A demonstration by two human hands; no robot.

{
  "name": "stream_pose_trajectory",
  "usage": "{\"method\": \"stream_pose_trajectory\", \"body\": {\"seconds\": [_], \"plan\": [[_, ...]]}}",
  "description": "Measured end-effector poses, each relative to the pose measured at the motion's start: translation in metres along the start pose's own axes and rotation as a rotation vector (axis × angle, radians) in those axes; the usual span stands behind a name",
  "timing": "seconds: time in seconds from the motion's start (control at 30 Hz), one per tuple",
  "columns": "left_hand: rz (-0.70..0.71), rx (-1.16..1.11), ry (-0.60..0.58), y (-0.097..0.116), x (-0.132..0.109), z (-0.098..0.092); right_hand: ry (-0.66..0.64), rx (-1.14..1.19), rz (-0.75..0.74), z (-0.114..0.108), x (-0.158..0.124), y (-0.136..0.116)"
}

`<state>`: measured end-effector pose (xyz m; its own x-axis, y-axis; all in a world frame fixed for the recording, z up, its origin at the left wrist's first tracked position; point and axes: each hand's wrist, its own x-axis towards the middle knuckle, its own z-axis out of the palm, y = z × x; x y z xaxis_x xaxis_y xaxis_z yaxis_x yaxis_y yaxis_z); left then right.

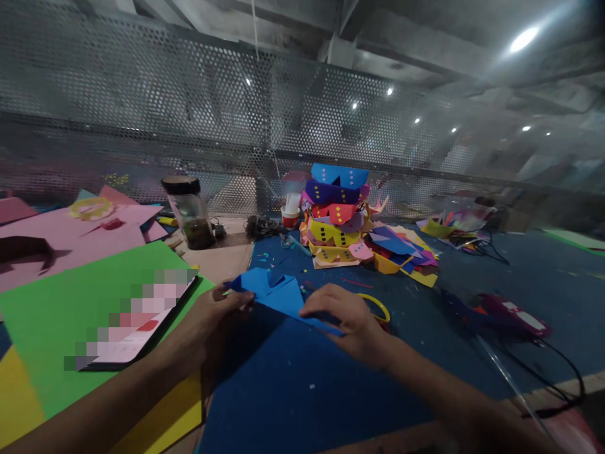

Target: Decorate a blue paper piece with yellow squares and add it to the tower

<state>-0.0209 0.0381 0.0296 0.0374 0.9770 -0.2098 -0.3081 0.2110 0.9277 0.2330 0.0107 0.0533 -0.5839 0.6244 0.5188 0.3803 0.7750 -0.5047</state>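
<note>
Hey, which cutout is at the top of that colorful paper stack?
The blue cutout with pale marks; the purple cutout, red cutout and yellow cutout all show below it.

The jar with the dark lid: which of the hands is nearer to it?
Left. The left hand, holding the blue paper, is in front of the jar, slightly right; the right hand is farther off, to the right.

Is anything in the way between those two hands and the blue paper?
Nothing visible: the left hand pinches one end of the blue paper, and the right hand holds the other. The yellow loop shows past the right hand, not between.
</note>
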Motion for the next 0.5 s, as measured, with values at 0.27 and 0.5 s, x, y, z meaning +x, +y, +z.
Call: {"method": "stream_pose_trajectory", "body": {"seconds": [0.27,0.5], "plan": [[0.197,0.281,-0.179,-0.009,0.001,-0.003,-0.129,-0.559,-0.355,0.015,-0.017,0.002],[0.807,0.999,-0.324,-0.017,-0.012,-0.007,-0.226,-0.576,-0.371,0.028,-0.025,0.007]]}}
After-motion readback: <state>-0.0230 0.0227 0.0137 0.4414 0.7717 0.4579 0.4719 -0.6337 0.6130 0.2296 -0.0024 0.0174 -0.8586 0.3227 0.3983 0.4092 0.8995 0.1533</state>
